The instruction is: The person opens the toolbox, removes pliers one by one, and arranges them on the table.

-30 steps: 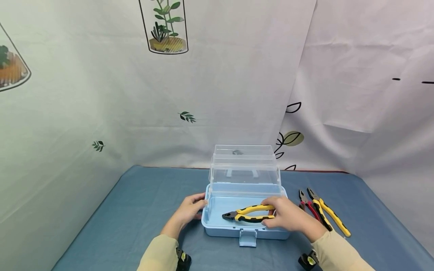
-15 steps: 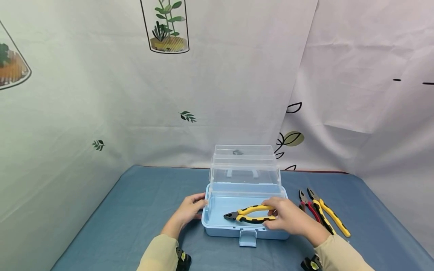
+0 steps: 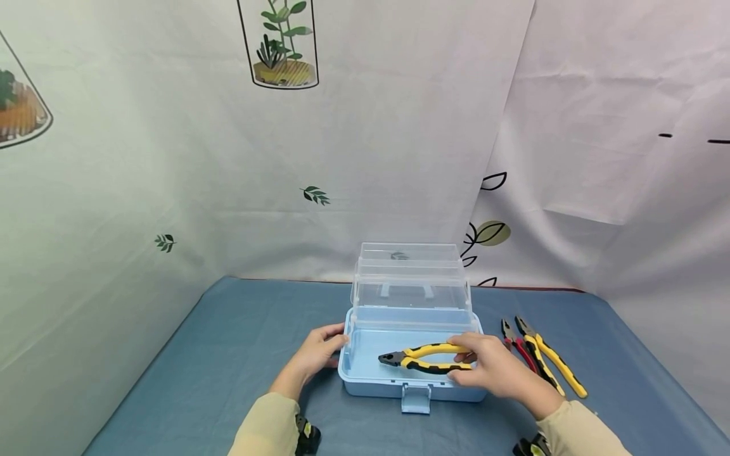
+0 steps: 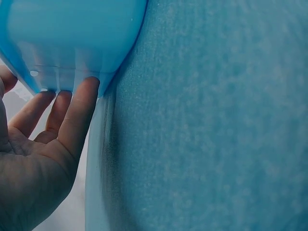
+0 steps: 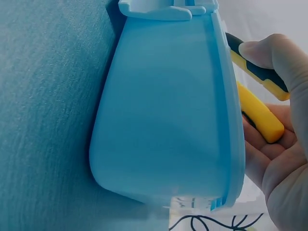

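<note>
A light blue toolbox [image 3: 376,389] stands with its clear lid [image 3: 412,269] raised at the back and its front latch [image 3: 416,400] hanging down. My left hand [image 3: 315,352] holds the toolbox by its left end, thumb at the rim; in the left wrist view, fingertips [image 4: 88,86] press the outer wall. Between thumb and fingers, my right hand [image 3: 492,367] grips the spread handles of yellow-and-black pliers [image 3: 424,348] over the box's right end. Their dark nose points left above the tray. In the right wrist view, the thumb [image 5: 262,52] lies on one handle.
Right of the toolbox, red-handled pliers [image 3: 526,356] and a second yellow-and-black pair of pliers [image 3: 552,361] lie side by side on the blue tablecloth [image 3: 228,354]. The right forearm passes close in front of them. A printed white curtain [image 3: 388,145] hangs behind the table.
My right hand has shifted slightly to the right with the pliers, and their nose has moved a little right and up. My left hand stays on the toolbox.
</note>
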{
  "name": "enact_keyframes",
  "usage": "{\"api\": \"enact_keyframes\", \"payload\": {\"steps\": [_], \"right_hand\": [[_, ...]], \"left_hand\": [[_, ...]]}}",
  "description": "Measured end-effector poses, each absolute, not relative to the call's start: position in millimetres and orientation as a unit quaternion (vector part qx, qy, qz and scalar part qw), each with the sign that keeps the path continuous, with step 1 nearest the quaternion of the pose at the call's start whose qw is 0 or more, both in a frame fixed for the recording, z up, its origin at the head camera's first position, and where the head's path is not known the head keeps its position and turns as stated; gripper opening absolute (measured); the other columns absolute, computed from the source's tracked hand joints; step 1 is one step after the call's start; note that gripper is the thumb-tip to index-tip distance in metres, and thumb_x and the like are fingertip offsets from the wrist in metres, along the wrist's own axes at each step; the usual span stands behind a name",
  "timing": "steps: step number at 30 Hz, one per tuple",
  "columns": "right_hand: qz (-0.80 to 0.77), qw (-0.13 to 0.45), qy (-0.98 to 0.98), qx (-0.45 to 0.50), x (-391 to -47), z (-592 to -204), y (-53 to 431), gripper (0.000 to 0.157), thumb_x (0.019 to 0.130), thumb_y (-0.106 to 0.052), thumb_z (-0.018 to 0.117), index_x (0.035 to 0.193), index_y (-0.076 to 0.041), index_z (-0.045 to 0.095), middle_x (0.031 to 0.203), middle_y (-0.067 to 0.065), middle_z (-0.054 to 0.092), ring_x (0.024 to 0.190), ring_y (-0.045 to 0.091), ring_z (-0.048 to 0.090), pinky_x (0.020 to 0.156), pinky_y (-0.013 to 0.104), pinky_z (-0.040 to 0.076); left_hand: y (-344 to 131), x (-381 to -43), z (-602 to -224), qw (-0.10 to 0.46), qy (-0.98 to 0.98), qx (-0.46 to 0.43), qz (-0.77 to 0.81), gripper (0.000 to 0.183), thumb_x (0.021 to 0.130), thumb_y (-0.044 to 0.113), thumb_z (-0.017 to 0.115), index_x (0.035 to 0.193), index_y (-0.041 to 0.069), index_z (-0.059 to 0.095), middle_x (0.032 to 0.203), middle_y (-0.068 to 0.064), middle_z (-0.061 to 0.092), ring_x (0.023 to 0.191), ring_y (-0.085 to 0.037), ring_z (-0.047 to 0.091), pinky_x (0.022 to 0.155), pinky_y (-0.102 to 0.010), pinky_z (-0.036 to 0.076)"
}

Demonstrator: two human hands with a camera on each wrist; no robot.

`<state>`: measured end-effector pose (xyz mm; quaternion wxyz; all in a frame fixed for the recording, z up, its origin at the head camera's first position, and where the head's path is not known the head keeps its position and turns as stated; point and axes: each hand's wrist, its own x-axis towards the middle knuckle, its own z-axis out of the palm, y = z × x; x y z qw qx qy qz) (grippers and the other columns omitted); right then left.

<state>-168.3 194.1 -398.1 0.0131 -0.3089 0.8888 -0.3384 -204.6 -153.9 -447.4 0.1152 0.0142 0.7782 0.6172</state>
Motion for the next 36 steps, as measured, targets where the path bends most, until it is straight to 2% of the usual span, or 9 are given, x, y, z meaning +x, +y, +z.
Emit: {"api": "enact_keyframes", "payload": {"steps": [9, 14, 25, 30, 36], "right_hand": [[-0.373, -0.012, 0.883, -0.284, -164, -401, 198, 0.051, 0.080, -0.029, 0.074, 0.118, 0.003, 0.062, 0.105, 0.011, 0.065, 0.084, 0.005, 0.066, 0.069, 0.018, 0.055], [-0.385, -0.025, 0.879, -0.281, -161, -402, 200, 0.051, 0.080, -0.028, 0.074, 0.119, 0.003, 0.061, 0.110, 0.015, 0.064, 0.085, 0.005, 0.066, 0.070, 0.019, 0.055], [-0.419, -0.067, 0.865, -0.267, -153, -402, 202, 0.050, 0.079, -0.021, 0.076, 0.118, 0.006, 0.061, 0.108, 0.018, 0.064, 0.085, 0.005, 0.067, 0.070, 0.024, 0.057], [-0.423, -0.103, 0.858, -0.272, -150, -403, 203, 0.049, 0.077, -0.016, 0.077, 0.119, 0.005, 0.061, 0.107, 0.015, 0.064, 0.085, 0.007, 0.067, 0.069, 0.023, 0.057], [-0.420, -0.143, 0.858, -0.258, -151, -406, 204, 0.047, 0.073, -0.011, 0.080, 0.115, 0.001, 0.064, 0.101, 0.008, 0.066, 0.083, 0.002, 0.066, 0.068, 0.022, 0.057]], "left_hand": [[-155, -205, -448, 0.118, 0.777, 0.013, 0.618, 0.055, 0.090, 0.023, 0.056, 0.140, 0.001, 0.044, 0.138, -0.022, 0.048, 0.110, -0.026, 0.059, 0.079, -0.040, 0.057], [-155, -205, -449, 0.118, 0.778, 0.013, 0.617, 0.056, 0.090, 0.023, 0.057, 0.140, 0.001, 0.044, 0.137, -0.023, 0.049, 0.109, -0.025, 0.059, 0.080, -0.040, 0.057], [-155, -207, -452, 0.119, 0.773, 0.023, 0.622, 0.056, 0.091, 0.022, 0.056, 0.140, 0.000, 0.043, 0.138, -0.024, 0.048, 0.111, -0.027, 0.059, 0.078, -0.039, 0.057], [-154, -207, -450, 0.118, 0.775, 0.017, 0.621, 0.056, 0.090, 0.023, 0.056, 0.140, 0.001, 0.043, 0.138, -0.023, 0.049, 0.110, -0.026, 0.060, 0.078, -0.039, 0.057], [-154, -206, -450, 0.119, 0.773, 0.020, 0.622, 0.056, 0.091, 0.022, 0.056, 0.141, 0.001, 0.043, 0.138, -0.023, 0.048, 0.111, -0.026, 0.059, 0.078, -0.039, 0.057]]}}
